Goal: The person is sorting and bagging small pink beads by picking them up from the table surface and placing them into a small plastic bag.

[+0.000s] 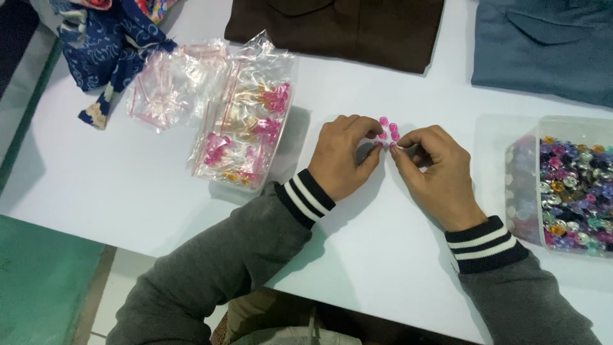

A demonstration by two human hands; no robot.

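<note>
Grey sleeves with black-and-white striped cuffs [306, 198] sit nearest the camera, both forearms angled in over the white table [128, 179]. Far edge: folded brown garment [338, 29], blue-grey garment [543, 48], patterned blue cloth [105, 48] at far left. Right side: clear tub [517, 191] full of mixed-colour buttons. Left of centre: second clear tub [255, 137] stacked with small zip bags of pink and amber buttons, more loose clear bags [169, 86] just beside it. Left hand [345, 156] and right hand [434, 172] meet fingertip to fingertip at table centre, fingers curled, pinching at a small cluster of pink buttons [388, 131]. Cluster lies flat on the table, touching the fingertips on their far side; its long axis runs away from the camera. Can't tell whether either hand actually grips a button.
</note>
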